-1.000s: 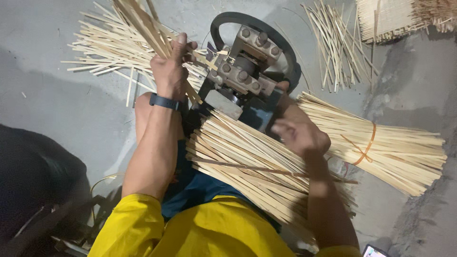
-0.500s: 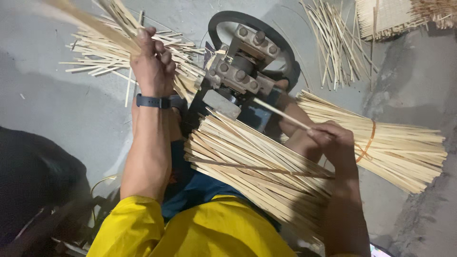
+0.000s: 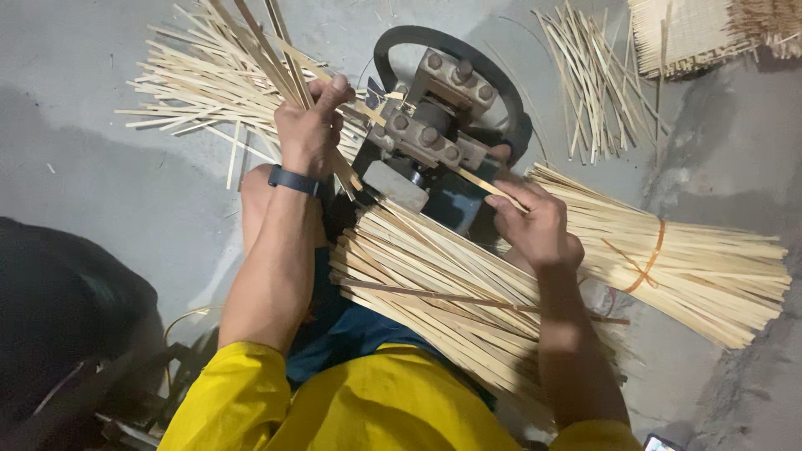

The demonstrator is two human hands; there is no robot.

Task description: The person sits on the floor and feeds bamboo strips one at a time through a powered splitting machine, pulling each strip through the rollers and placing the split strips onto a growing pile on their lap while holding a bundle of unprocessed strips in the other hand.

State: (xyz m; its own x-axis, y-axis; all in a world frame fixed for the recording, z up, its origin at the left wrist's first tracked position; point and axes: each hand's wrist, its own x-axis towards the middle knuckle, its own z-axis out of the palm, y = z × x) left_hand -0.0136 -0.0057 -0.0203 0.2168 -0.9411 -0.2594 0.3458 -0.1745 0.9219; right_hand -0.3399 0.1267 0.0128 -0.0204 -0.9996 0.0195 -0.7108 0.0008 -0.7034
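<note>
Two hands are at the small metal splitting machine [image 3: 434,142] on the concrete floor [image 3: 100,192]: your left hand [image 3: 311,132] is closed around a fistful of bamboo strips [image 3: 259,50] fanning up past the machine's left edge, and your right hand [image 3: 535,221] pinches a single strip [image 3: 480,179] at its right side, the strip's far end touching the machine body. Loose strips [image 3: 434,276] lie across your lap just below the machine, a tied bundle [image 3: 685,267] sits just beside your right wrist, and scattered strips [image 3: 180,96] crowd the floor behind your left hand. Open floor remains only at the far left.
</note>
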